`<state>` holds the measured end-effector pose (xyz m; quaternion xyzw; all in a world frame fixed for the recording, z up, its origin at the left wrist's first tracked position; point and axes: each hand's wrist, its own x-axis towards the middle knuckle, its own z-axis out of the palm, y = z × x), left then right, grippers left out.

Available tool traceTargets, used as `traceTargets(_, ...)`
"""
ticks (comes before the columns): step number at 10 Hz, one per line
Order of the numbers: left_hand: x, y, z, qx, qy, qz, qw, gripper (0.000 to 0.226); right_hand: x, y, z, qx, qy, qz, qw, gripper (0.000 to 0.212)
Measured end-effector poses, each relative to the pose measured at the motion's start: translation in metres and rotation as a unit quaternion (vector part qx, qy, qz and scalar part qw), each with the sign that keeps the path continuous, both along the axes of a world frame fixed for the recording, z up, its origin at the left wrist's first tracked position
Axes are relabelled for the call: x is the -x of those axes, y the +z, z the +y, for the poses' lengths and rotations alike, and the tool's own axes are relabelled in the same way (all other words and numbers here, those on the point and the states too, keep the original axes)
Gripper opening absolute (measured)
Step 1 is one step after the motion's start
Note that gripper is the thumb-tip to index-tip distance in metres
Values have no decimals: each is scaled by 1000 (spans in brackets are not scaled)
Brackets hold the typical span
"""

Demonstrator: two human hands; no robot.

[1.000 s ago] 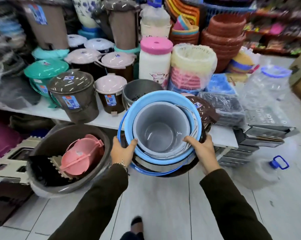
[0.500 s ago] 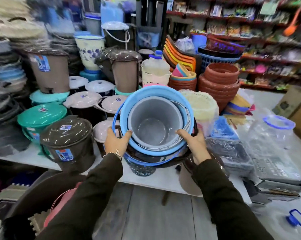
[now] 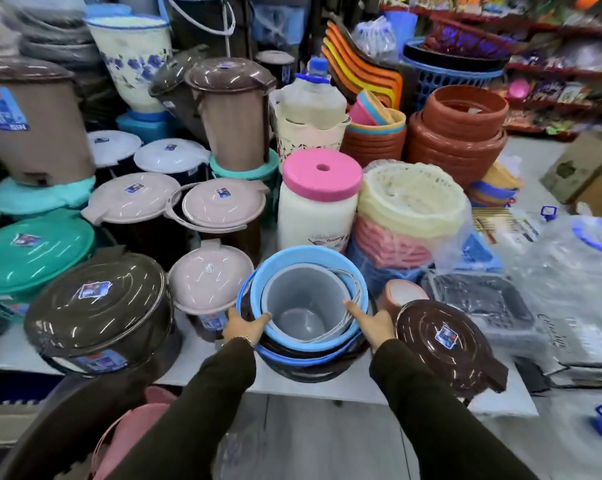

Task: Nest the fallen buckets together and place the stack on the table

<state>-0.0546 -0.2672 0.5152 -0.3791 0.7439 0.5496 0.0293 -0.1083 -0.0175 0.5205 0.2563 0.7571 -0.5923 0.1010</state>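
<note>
The bucket stack (image 3: 306,306) is nested: a grey bucket sits inside a light blue one, with dark and blue rims below. It stands at the front of the white table (image 3: 195,372), between a beige-lidded bin and a brown lid. My left hand (image 3: 246,329) grips the stack's left rim, thumb over the edge. On the right rim, my right hand (image 3: 372,322) holds with the thumb inside. Dark sleeves cover both arms.
Lidded bins crowd the table: a brown one (image 3: 98,313) front left, a beige-lidded one (image 3: 209,282) beside the stack, a brown lid (image 3: 445,344) at right. A pink-lidded white jar (image 3: 318,202) and bagged baskets (image 3: 410,209) stand behind. A dark tub with a pink bucket (image 3: 126,438) sits on the floor.
Both hands carried the stack up from over the floor and forward, then lowered it onto the table's front area. The view has moved closer to the table.
</note>
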Motion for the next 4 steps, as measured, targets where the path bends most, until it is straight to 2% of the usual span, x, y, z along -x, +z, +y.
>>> traceTargets(1,5,-10,2,10,-25,-18,999,73,3,-13,-1,-17,-4,-28,999,82)
traceTargets(3,21,-16,1,5,-60,-59,996,89,10,-15,6,-110,40,-42,992,95)
traceTargets(4,31,1,5,111,-82,-70,988,97,20,5,6,-160,64,14,985,100)
